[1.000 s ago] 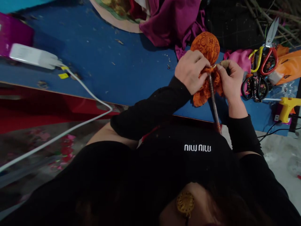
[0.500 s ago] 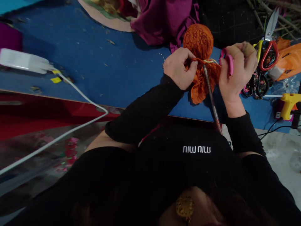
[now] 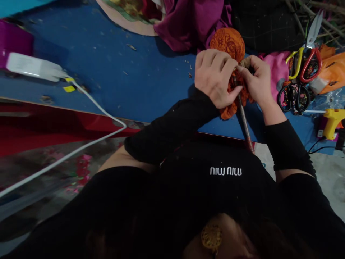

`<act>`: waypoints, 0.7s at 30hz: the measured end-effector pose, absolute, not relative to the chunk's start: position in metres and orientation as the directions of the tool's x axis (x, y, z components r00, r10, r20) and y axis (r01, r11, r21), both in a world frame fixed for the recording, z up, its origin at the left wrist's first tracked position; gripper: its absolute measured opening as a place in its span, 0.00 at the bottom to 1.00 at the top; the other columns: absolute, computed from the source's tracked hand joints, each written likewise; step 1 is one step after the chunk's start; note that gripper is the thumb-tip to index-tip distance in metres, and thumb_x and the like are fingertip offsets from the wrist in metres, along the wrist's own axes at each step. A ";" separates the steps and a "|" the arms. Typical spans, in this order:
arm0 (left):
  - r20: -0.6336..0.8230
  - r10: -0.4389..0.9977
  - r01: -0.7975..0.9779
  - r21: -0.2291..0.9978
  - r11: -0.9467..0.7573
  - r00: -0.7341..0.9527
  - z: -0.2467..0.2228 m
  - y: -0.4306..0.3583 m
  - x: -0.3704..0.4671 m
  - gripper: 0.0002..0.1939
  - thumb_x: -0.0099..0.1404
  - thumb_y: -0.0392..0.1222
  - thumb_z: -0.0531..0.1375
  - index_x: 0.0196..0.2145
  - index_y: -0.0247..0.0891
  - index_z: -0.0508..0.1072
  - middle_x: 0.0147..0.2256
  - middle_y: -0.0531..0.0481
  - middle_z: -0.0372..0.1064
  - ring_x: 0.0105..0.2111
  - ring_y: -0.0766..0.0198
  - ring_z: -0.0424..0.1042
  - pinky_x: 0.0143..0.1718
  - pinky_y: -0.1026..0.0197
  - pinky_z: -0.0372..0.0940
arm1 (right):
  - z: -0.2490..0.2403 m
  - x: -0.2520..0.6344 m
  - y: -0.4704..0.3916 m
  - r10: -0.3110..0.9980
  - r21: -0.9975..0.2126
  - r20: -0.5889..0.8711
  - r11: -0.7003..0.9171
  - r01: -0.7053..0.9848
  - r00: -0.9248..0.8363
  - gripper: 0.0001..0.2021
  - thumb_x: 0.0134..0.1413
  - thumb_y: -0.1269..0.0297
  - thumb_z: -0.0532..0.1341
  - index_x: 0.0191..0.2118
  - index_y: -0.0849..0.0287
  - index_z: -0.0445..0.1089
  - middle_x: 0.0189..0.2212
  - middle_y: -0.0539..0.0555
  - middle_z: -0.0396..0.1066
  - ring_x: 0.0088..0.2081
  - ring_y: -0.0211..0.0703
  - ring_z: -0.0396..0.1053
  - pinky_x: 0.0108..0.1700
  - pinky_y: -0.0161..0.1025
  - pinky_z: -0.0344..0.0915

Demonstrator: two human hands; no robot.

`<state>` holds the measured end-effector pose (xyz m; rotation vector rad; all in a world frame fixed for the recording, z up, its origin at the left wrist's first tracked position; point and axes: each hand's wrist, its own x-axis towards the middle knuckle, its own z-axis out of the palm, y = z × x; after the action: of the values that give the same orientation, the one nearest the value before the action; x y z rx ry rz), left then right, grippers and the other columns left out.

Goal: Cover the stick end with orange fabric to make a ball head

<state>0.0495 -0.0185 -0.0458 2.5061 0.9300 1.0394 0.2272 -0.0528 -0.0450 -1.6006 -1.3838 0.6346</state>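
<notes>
A ball wrapped in orange patterned cloth lies on the blue table, its gathered ends spreading below the neck. My left hand curls over that neck, fingers closed on the cloth. From the other side my right hand pinches thumb and fingers at the same spot, where a bit of pale yellow string shows. The fingertips partly hide the string. A thin dark rod runs from beneath the neck toward my body.
Right of my hands lie pink cloth, scissors with red and yellow handles, black-handled scissors and a yellow glue gun. Purple cloth lies behind. A white power strip trails its cable at left.
My right hand has moved left to the neck, and the pink handle it held no longer shows in it. My left hand has shifted right, now covering more of the cloth.
</notes>
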 end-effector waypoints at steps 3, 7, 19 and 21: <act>0.476 0.688 0.491 0.483 -0.725 0.548 -0.050 -0.010 0.052 0.05 0.65 0.47 0.63 0.40 0.51 0.74 0.48 0.44 0.76 0.54 0.38 0.70 0.59 0.32 0.57 | -0.046 0.226 -0.053 0.954 -0.879 0.184 0.052 0.474 0.237 0.14 0.61 0.60 0.67 0.27 0.51 0.65 0.29 0.48 0.71 0.35 0.42 0.67 0.45 0.43 0.70; 0.520 0.651 0.492 0.427 -0.759 0.554 -0.058 0.002 0.052 0.04 0.70 0.46 0.60 0.36 0.50 0.74 0.44 0.44 0.78 0.52 0.40 0.70 0.56 0.34 0.61 | -0.046 0.226 -0.055 0.945 -0.869 0.226 0.087 0.488 0.236 0.11 0.61 0.62 0.66 0.28 0.51 0.67 0.31 0.49 0.72 0.37 0.43 0.69 0.48 0.44 0.71; 0.647 0.610 0.348 0.501 -0.792 0.457 -0.066 0.012 0.050 0.11 0.60 0.36 0.63 0.28 0.47 0.64 0.34 0.47 0.72 0.41 0.47 0.71 0.45 0.43 0.66 | -0.051 0.218 -0.052 0.941 -0.958 0.139 0.049 0.281 0.310 0.13 0.61 0.63 0.66 0.27 0.50 0.65 0.27 0.48 0.66 0.33 0.44 0.68 0.47 0.47 0.73; 0.611 0.660 0.334 0.571 -0.750 0.438 -0.069 0.014 0.048 0.12 0.64 0.38 0.65 0.28 0.46 0.64 0.34 0.48 0.72 0.40 0.50 0.70 0.44 0.45 0.66 | -0.056 0.219 -0.052 0.946 -0.985 0.097 0.046 0.167 0.311 0.12 0.61 0.60 0.66 0.28 0.51 0.66 0.26 0.47 0.65 0.31 0.42 0.67 0.44 0.46 0.73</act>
<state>0.0478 0.0135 -0.0687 2.3284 0.8459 1.2303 0.2192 -0.0516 -0.0561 -1.4043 -1.1093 0.8361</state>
